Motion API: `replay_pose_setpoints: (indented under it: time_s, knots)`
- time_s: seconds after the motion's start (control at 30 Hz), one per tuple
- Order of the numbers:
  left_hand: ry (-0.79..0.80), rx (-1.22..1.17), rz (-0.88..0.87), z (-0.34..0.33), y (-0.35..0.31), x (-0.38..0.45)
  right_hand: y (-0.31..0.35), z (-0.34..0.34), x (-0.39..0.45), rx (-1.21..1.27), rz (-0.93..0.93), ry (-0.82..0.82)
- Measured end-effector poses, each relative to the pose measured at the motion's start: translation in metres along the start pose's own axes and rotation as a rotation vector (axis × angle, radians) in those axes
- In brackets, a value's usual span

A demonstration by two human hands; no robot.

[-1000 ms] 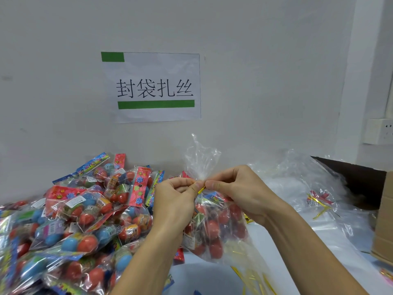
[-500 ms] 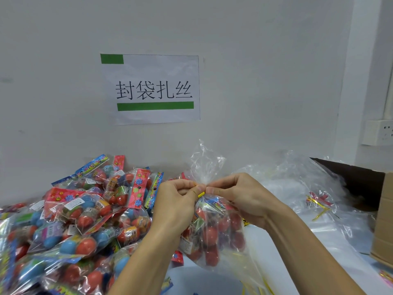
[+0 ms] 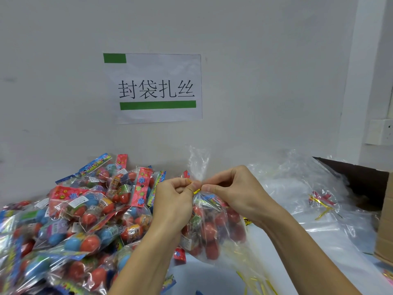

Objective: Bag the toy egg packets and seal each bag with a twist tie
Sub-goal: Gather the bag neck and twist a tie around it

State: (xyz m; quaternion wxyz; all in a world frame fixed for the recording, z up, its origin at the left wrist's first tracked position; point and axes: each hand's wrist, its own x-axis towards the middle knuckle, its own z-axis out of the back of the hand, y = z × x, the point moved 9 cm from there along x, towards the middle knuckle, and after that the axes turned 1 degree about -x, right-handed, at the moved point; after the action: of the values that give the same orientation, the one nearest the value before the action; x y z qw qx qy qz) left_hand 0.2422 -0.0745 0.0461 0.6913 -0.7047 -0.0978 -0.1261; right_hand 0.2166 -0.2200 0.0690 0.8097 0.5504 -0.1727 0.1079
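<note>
A clear plastic bag (image 3: 212, 231) filled with red toy egg packets hangs in the air at centre. Its neck is gathered, and the loose top (image 3: 198, 160) flares upward. A gold twist tie (image 3: 196, 191) wraps the neck. My left hand (image 3: 174, 201) pinches the tie and neck from the left, thumb against forefinger. My right hand (image 3: 231, 192) pinches the neck and the tie's other end from the right. Both hands touch at the neck.
A large pile of toy egg packets (image 3: 80, 220) covers the table on the left. Empty clear bags (image 3: 308, 188) lie at right with loose gold ties (image 3: 323, 203). More ties (image 3: 255, 282) lie below the bag. A cardboard box (image 3: 385, 220) stands at far right. A paper sign (image 3: 153, 88) hangs on the wall.
The bag and both hands have sunk slightly. The fingers have shifted around the neck, and the gold tie now shows more between the thumbs.
</note>
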Motion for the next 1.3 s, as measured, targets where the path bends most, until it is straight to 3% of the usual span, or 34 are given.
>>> replay_pose_setpoints:
  time_s: [0.33,0.53,0.83,1.1,1.3]
  knots:
    - [-0.031,-0.028,-0.045,0.000,0.002,0.002,0.002,0.002,0.000,-0.026,0.014,-0.012]
    - [0.096,-0.230,0.094,-0.006,0.009,0.002,-0.002,0.005,-0.003,0.080,-0.043,-0.023]
    - [0.083,-0.122,-0.017,-0.001,-0.002,0.003,-0.010,-0.004,-0.005,0.208,-0.166,0.027]
    - [0.064,-0.101,-0.099,0.000,-0.010,0.004,-0.002,0.001,-0.005,0.175,-0.125,-0.014]
    - [0.180,-0.131,-0.008,-0.007,-0.010,-0.001,0.002,-0.001,-0.006,0.144,-0.105,0.020]
